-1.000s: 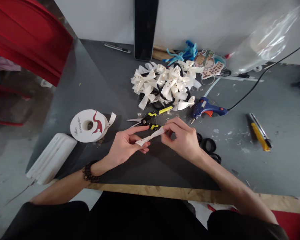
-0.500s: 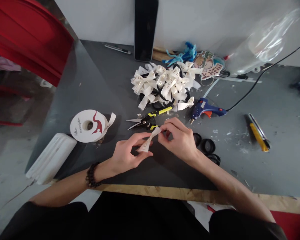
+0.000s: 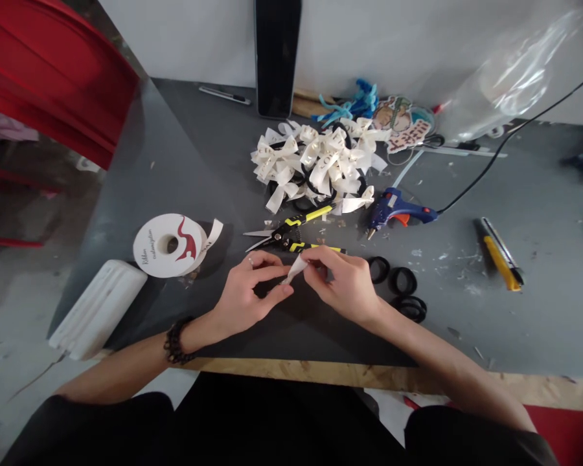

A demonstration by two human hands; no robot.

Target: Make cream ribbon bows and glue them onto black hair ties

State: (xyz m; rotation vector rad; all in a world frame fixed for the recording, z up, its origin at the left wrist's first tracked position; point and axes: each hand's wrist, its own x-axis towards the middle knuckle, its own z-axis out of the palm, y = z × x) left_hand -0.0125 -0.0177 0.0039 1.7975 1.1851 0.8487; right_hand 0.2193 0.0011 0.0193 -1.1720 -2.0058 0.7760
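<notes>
Between my hands is a short piece of white ribbon, slanted and partly hidden by fingers. My right hand pinches its upper end between thumb and fingertips. The lower end lies between the thumb and index finger of my left hand, which close on it. Just beyond my hands lie snips with black and yellow handles, blades apart and pointing left. Black hair ties lie to the right of my right hand. A ribbon spool stands to the left, its loose end sticking out.
A pile of white ribbon bows on black bands sits behind the snips. Right of it is a blue glue gun with a black cord. A yellow utility knife lies farther right. A phone leans against the wall; a white box is at left.
My right hand has moved slightly down, uncovering the snips' lower handle. The ribbon piece has turned and shows less of its face; my left fingers have closed nearer its lower end.
</notes>
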